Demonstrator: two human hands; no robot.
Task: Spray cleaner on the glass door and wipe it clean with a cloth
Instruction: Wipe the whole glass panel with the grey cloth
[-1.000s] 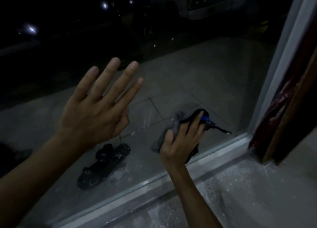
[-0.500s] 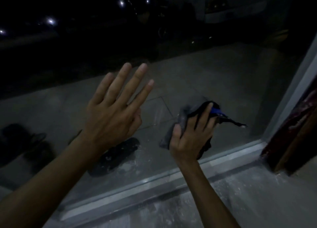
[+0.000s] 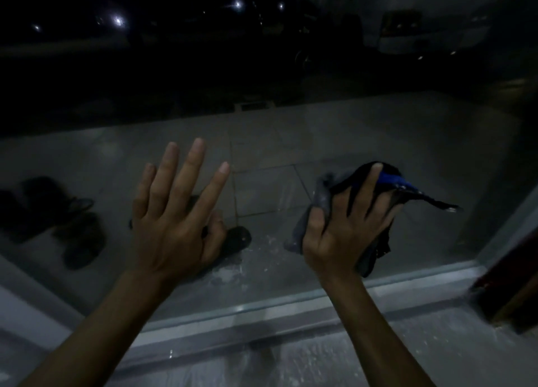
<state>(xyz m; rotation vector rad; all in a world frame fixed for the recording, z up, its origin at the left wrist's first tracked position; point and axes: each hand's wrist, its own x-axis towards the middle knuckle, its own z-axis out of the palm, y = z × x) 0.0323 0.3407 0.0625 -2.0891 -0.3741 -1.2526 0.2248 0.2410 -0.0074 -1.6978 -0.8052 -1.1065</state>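
The left hand (image 3: 171, 226) is raised flat toward the glass door (image 3: 291, 142), its 4 fingers straight and spread, holding nothing; I cannot tell whether it touches. The right hand (image 3: 346, 235) presses a crumpled grey, black and blue cloth (image 3: 323, 200) to the pane near the door's lower right corner, thumb curled round its grey edge. Beyond the glass, dark sandals (image 3: 81, 235) lie toward the left edge; another sandal (image 3: 235, 238) is partly hidden by the left hand.

Dim, slightly blurred night view; distant lights (image 3: 118, 21) flare.
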